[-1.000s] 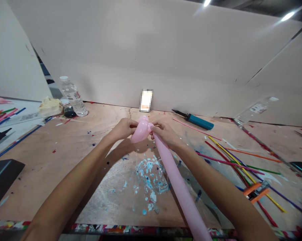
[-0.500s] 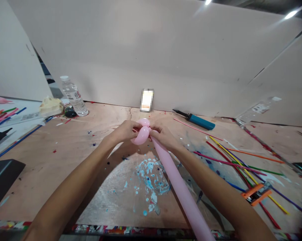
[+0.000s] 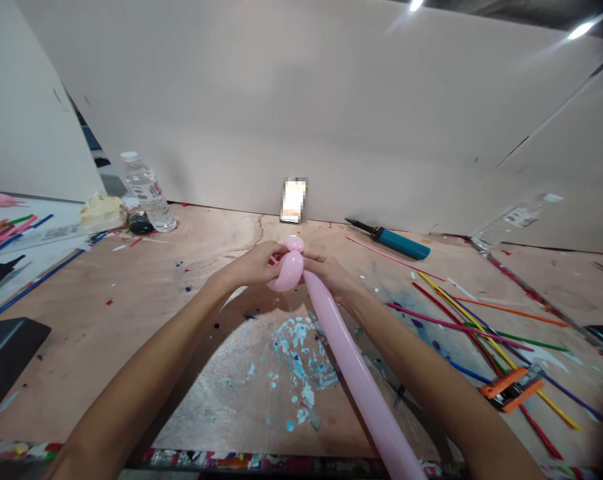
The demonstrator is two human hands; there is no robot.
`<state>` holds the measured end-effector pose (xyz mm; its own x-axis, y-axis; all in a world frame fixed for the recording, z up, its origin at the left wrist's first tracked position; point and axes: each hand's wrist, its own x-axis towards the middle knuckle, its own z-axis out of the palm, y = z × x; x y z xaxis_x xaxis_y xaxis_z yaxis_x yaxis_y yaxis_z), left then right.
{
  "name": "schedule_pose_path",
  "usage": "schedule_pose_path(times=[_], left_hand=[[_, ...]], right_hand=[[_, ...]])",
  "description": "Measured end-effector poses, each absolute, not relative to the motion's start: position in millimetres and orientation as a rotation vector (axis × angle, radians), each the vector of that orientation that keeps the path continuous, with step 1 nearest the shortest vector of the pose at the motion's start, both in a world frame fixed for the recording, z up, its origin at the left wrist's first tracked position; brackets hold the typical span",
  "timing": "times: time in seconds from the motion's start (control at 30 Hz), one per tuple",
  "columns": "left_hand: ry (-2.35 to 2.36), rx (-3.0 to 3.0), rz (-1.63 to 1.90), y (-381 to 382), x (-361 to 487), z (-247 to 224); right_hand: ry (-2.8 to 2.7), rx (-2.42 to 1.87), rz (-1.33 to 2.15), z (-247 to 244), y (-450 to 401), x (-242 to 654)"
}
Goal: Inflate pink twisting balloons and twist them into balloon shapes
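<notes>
A long pink modelling balloon [image 3: 354,363] slants from the middle of the table toward me at the lower right. Its far end is twisted into rounded bubbles. My left hand [image 3: 259,263] is closed on these bubbles from the left, with thumb and fingers partly behind them. At the twist where the long straight part begins, my right hand [image 3: 329,270] grips the balloon. Some fingertips of both hands are hidden by the bubbles. Both hands are raised over the wooden table [image 3: 181,293], and their shadows fall on it.
A blue hand pump [image 3: 401,243] lies at the back right. Several uninflated balloons [image 3: 474,325] and an orange-and-black tool [image 3: 512,389] are on the right. A water bottle [image 3: 149,193] stands back left; another bottle [image 3: 514,220] leans right. A phone-like screen [image 3: 294,200] rests against the wall.
The twisted bubbles have shifted slightly right and turned a little in my hands. My right fingers have moved at the twist. Things on the table look the same.
</notes>
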<state>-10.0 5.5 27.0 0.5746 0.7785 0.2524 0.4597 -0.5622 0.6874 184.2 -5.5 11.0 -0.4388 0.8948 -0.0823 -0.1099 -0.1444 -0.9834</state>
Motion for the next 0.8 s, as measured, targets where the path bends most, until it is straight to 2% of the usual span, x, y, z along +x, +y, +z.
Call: schedule_pose_path(times=[0.27, 0.57, 0.8], left_hand=[[0.917, 2.131, 0.761, 7, -13, 25], [1.006, 2.381, 0.795, 3, -20, 32], [0.925, 2.544, 0.895, -1, -10, 33]], right_hand=[[-1.288, -0.74, 1.801, 5, -5, 186], [-1.344, -0.917, 1.831, 18, -8, 186], [-1.295, -0.845, 1.914, 14, -13, 187]])
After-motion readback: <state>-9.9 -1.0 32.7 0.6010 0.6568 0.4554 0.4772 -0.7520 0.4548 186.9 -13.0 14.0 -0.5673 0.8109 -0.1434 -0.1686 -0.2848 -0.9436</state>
